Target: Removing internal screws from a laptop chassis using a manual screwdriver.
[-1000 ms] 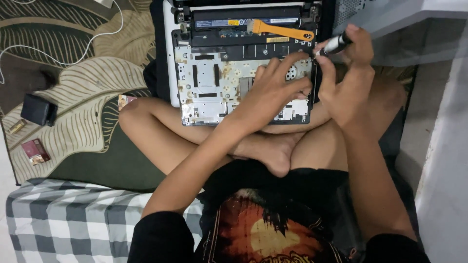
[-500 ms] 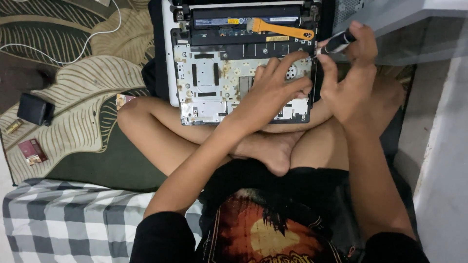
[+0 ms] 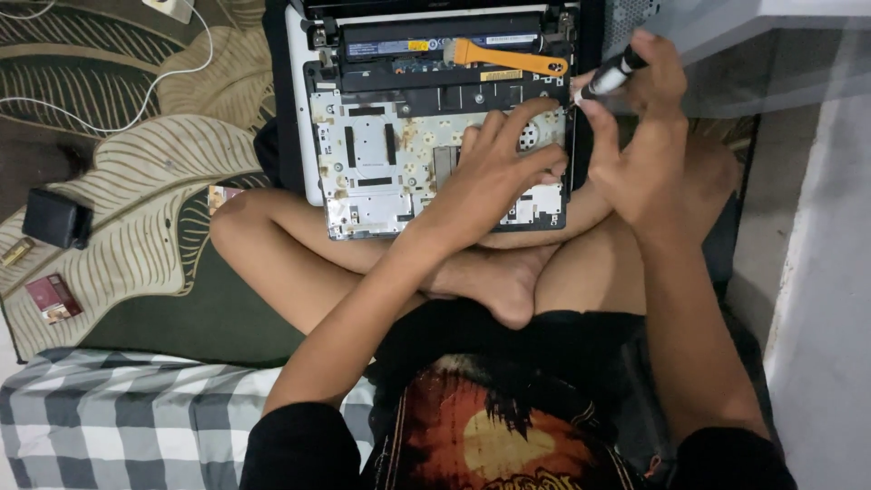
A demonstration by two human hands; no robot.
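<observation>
We see the opened laptop chassis resting on crossed legs, an orange pry tool lying in its upper bay. Our left hand presses spread, flat fingers on it; our right hand grips a screwdriver at its right edge.

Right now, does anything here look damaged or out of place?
The laptop across the person's legs has its keyboard removed, bare metal showing. An orange pry tool lies loose inside it, near the hinge edge.

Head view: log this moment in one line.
left hand: flat on opened laptop | right hand: grips screwdriver at laptop's right edge | orange pry tool: on laptop
</observation>
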